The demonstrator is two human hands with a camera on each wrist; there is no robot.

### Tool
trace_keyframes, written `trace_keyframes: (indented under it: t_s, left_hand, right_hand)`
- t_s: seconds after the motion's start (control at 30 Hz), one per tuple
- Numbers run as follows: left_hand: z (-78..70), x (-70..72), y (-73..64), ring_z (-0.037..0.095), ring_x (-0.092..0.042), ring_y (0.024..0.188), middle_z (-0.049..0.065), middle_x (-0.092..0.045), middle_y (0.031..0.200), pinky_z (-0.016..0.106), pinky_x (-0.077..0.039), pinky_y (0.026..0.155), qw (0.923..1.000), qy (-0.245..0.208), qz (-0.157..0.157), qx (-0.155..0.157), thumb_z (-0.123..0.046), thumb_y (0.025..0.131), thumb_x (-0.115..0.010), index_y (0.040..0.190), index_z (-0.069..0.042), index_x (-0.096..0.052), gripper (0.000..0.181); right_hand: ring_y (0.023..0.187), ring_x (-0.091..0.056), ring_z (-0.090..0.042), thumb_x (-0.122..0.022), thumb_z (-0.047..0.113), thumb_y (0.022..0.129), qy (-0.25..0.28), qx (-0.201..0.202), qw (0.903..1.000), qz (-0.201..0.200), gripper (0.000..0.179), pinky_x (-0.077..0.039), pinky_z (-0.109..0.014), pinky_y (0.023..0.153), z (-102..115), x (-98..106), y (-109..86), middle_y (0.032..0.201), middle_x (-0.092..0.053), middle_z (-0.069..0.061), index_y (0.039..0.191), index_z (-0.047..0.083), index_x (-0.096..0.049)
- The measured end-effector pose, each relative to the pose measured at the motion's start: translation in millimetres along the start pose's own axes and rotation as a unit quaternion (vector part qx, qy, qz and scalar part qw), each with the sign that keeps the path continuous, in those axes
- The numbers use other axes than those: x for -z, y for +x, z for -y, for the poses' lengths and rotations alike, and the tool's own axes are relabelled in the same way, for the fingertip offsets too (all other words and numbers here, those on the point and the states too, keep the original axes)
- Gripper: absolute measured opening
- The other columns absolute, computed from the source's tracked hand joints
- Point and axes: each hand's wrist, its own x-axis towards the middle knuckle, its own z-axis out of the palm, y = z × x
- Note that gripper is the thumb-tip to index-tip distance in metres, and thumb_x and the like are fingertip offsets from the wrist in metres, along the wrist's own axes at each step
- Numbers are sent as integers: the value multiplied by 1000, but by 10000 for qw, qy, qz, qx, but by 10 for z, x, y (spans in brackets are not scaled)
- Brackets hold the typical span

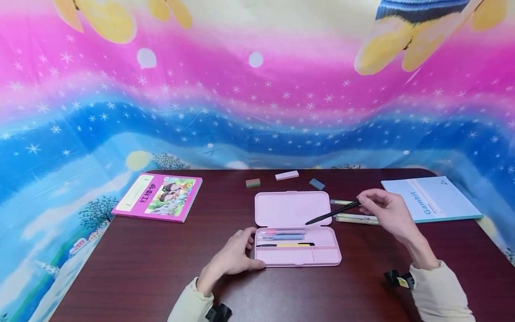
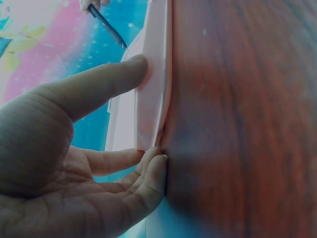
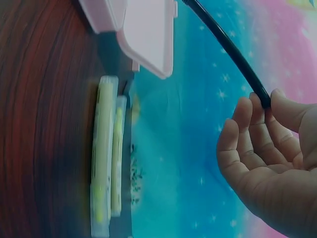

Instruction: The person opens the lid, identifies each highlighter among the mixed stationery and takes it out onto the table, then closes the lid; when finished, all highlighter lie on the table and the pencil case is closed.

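Observation:
A pink pencil case (image 1: 291,210) lies with its lid tipped back on the table. Its tray holds several pens (image 1: 283,237) and a yellow-and-black pen (image 1: 287,245). My left hand (image 1: 235,252) holds the case at its near left corner. The left thumb (image 2: 106,84) lies against the front wall, while the other fingers are bent at the left end. Between thumb and fingertips, my right hand (image 1: 386,210) pinches one end of a black pen (image 1: 331,212). That pen slants down to the left above the case, its lower tip in front of the lid.
Behind the case lie a red-and-green eraser (image 1: 253,183), a pink eraser (image 1: 287,175) and a dark blue eraser (image 1: 317,184). Pale highlighters (image 3: 102,148) rest right of the lid. A pink book (image 1: 161,197) is at left, a light blue notebook (image 1: 430,199) at right.

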Motion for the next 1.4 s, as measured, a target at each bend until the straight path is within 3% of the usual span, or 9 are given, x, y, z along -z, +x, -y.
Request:
trace_keyframes:
  t_s: [0.2, 0.5, 0.6, 0.73, 0.8, 0.93, 1.1, 1.2, 1.4]
  left_hand:
    - [-6, 1, -9, 21, -52, 93, 7, -52, 101, 37, -44, 81, 10000, -1, 24, -1, -26, 68, -85, 130, 1, -46, 78]
    - [-28, 3, -10, 22, -52, 94, 8, -51, 103, 38, -44, 82, 9999, -51, 68, 70, -26, 69, -85, 131, 1, -45, 79]
    - [-18, 0, -4, 22, -52, 94, 8, -51, 103, 38, -44, 82, 9999, -52, 55, 71, -26, 69, -85, 131, 1, -45, 79]
    - [-6, -3, -1, 21, -52, 94, 8, -51, 102, 38, -44, 81, 10000, -54, 27, 48, -26, 68, -85, 131, 2, -45, 79]
    - [-3, -4, -5, 21, -52, 93, 8, -51, 102, 38, -44, 81, 10000, -55, 20, 32, -26, 68, -85, 131, 2, -45, 80]
    - [-5, 1, -4, 21, -52, 93, 7, -51, 102, 37, -44, 81, 10000, -49, 15, 29, -26, 68, -86, 131, 2, -45, 80]
    - [-13, 3, 1, 21, -52, 94, 7, -51, 102, 38, -44, 81, 10000, -37, 42, 46, -26, 68, -85, 131, 1, -45, 79]
    - [-13, 2, 1, 21, -52, 94, 7, -51, 102, 38, -44, 82, 10000, -29, 55, 56, -26, 69, -85, 131, 1, -45, 79]
    - [-2, 1, 2, 20, -52, 93, 6, -52, 102, 37, -44, 82, 10000, 9, 25, 38, -26, 68, -85, 131, 1, -46, 79]
  right_hand:
    - [68, -64, -7, -59, 15, 96, -268, -290, 9992, -85, 17, -47, -22, 55, -94, 155, -95, 80, -68, 6, 103, 0, -64]
    - [70, -66, -8, -59, 16, 96, -314, -519, 9979, -247, 14, -52, -18, 66, -311, 348, -243, 81, -70, 5, 102, 5, -66]
    - [71, -67, -11, -60, 18, 95, -315, -564, 9973, -357, 16, -53, -19, 66, -587, 457, -260, 83, -71, 2, 104, 6, -66]
    - [72, -68, -14, -62, 39, 92, -327, -620, 9962, -520, 44, -54, -21, 65, -1038, 593, -249, 87, -71, 2, 111, 0, -63]
    - [72, -68, -13, -61, 49, 89, -339, -655, 9956, -571, 55, -54, -22, 65, -1133, 622, -253, 87, -71, 5, 112, -1, -62]
    - [71, -68, -11, -61, 47, 90, -379, -758, 9942, -668, 52, -54, -22, 64, -1006, 599, -286, 85, -70, 10, 110, -2, -62]
    - [68, -66, -9, -61, 21, 95, -444, -808, 9940, -583, 10, -53, -20, 63, -685, 547, -335, 80, -69, 12, 98, 15, -68]
    - [67, -65, -7, -61, 17, 95, -435, -898, 9936, -535, 8, -52, -19, 62, -606, 541, -351, 79, -69, 12, 94, 21, -68]
    - [67, -65, -7, -59, 17, 96, -399, -968, 9930, -550, 12, -52, -19, 61, -649, 572, -346, 79, -69, 12, 97, 9, -68]
